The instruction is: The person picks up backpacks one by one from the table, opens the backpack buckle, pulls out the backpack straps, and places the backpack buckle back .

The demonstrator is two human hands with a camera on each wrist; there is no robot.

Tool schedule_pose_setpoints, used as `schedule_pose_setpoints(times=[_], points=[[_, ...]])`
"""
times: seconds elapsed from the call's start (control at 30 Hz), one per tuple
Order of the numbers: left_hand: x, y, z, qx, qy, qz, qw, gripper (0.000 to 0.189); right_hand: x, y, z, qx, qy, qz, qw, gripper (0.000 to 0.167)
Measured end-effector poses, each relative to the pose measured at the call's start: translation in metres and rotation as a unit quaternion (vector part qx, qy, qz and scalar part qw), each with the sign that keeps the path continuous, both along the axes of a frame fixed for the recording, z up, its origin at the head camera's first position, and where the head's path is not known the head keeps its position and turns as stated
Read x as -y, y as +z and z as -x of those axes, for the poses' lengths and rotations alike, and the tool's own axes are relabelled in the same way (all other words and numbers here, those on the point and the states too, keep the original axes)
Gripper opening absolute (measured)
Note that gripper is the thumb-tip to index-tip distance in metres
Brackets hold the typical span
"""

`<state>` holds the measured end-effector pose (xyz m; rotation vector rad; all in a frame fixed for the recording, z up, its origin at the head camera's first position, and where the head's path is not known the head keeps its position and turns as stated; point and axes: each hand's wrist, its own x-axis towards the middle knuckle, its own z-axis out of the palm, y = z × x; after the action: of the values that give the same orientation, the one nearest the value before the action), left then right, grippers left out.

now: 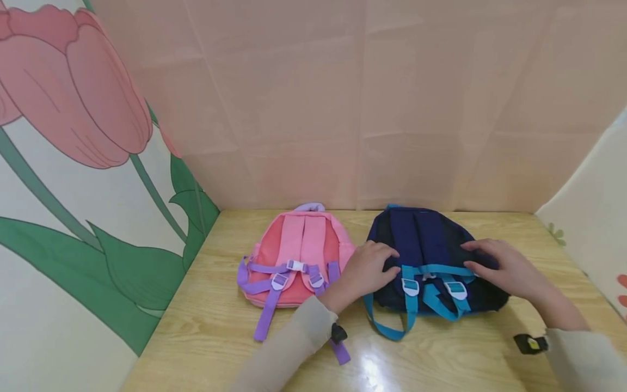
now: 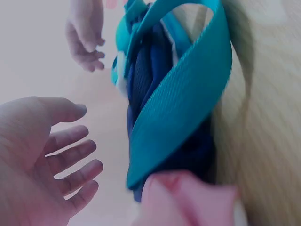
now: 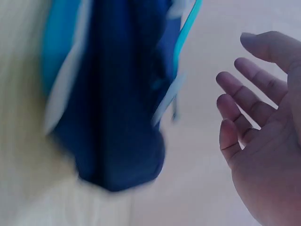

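Observation:
A navy backpack (image 1: 421,239) with teal straps lies flat on the table, its strap side up and a teal strap (image 2: 188,94) looping off its near edge. Above its left side is my left hand (image 1: 370,268), fingers loosely bent and apart from the bag in the left wrist view. Over the right side hovers my right hand (image 1: 506,267), thumb and fingers spread with nothing between them. In the right wrist view a gap separates that hand from the navy fabric (image 3: 117,117). To the left, partly behind my left forearm, lies a pink backpack (image 1: 289,239) with purple straps.
The wooden table (image 1: 196,326) runs back to a pinkish cloth backdrop (image 1: 313,109). A tulip-printed panel (image 1: 161,228) borders it on the left, and a pale panel (image 1: 597,218) on the right. One purple strap end (image 1: 339,351) trails towards the front.

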<state>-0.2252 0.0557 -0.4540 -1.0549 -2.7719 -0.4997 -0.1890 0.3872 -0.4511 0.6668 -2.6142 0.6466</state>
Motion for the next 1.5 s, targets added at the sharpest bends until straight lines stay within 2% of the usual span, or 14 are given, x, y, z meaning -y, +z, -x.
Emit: schedule_pose_setpoints(times=[0.2,0.37,0.67,0.93,1.27,1.5], points=[[0.031,0.013,-0.001,0.001,0.01,0.011,0.9999,0.035,0.041,0.016,0.01,0.018,0.021,0.01,0.9996,0.037],[0.056,0.016,0.0,0.019,0.034,0.028,0.9988,0.037,0.072,0.021,0.02,0.044,0.035,0.018,0.9982,0.035],[0.103,0.013,0.004,0.031,0.063,0.036,0.9969,0.04,0.12,0.021,0.037,0.099,0.06,0.021,0.9931,0.039],[0.143,0.012,0.007,0.016,0.055,0.017,0.9982,0.04,0.154,0.022,0.047,0.129,0.098,0.044,0.9859,0.04],[0.178,0.01,0.004,0.048,0.055,0.018,0.9972,0.043,0.193,0.017,0.053,0.137,0.132,0.045,0.9807,0.041],[0.201,0.007,0.007,0.055,0.065,0.037,0.9957,0.043,0.221,0.016,0.056,0.189,0.149,0.043,0.9696,0.046]])
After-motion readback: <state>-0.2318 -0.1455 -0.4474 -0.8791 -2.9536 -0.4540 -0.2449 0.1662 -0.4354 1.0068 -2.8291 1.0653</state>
